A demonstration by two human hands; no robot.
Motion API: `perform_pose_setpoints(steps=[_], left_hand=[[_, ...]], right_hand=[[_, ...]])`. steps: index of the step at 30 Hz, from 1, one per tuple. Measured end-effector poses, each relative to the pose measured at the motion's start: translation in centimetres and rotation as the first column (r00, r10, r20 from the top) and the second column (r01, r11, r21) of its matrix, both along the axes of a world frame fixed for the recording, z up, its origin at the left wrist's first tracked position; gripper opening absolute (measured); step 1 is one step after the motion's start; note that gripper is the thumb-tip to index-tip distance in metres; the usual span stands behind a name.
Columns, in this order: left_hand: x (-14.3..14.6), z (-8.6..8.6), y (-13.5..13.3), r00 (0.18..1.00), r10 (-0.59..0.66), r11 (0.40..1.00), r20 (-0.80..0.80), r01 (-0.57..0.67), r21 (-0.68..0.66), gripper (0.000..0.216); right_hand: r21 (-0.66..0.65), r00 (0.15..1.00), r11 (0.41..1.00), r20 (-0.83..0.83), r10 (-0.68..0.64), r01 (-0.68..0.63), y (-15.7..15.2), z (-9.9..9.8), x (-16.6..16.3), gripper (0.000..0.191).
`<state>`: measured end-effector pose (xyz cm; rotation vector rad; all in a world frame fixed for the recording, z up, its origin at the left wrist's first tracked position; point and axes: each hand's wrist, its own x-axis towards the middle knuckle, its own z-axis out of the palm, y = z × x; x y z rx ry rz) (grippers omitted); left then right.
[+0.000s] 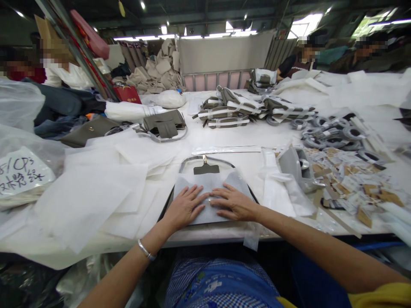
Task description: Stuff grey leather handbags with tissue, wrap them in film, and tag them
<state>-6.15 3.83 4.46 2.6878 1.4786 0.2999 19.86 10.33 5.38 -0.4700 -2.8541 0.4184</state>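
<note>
Both my hands lie flat, fingers spread, on a handbag covered in white tissue paper [210, 185] at the table's near edge. My left hand [185, 206] presses the left part of the paper; my right hand [231, 202] presses the right part, and their fingertips nearly meet. The bag's grey tab with a metal clasp [206, 167] and its curved handle [205, 158] show just beyond the paper. Neither hand grips anything.
Loose white tissue sheets [96, 192] lie to the left. Wrapped bags [231, 113] are piled at the back. Rolled straps [334, 134] and paper tags [349, 179] cover the right side. An olive bag [165, 124] sits ahead left. Other people work at the far edges.
</note>
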Motion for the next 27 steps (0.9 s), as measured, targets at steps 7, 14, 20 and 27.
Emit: perform_pose_setpoints(steps=[7,14,20,27], left_hand=[[-0.1,0.3,-0.1,0.995,-0.06,0.998,-0.083,0.061,0.006,0.051],[-0.5,0.3,-0.4,0.994,-0.046,0.997,-0.097,0.052,0.063,0.062],[-0.7,0.4,0.1,0.983,-0.054,0.983,-0.174,0.082,0.163,0.066],[-2.0,-1.7,2.0,0.971,-0.161,0.936,-0.175,0.207,0.284,0.056]], right_hand=[[-0.026,0.995,0.995,0.028,-0.095,0.096,-0.2,-0.7,-0.2,0.043],[0.024,0.986,0.994,0.131,-0.106,0.104,-0.1,-0.1,0.2,0.061],[-0.017,0.985,0.994,0.134,-0.105,0.109,0.3,0.7,0.3,0.065],[0.133,0.994,0.987,0.054,-0.099,0.091,1.9,-0.1,0.5,0.059]])
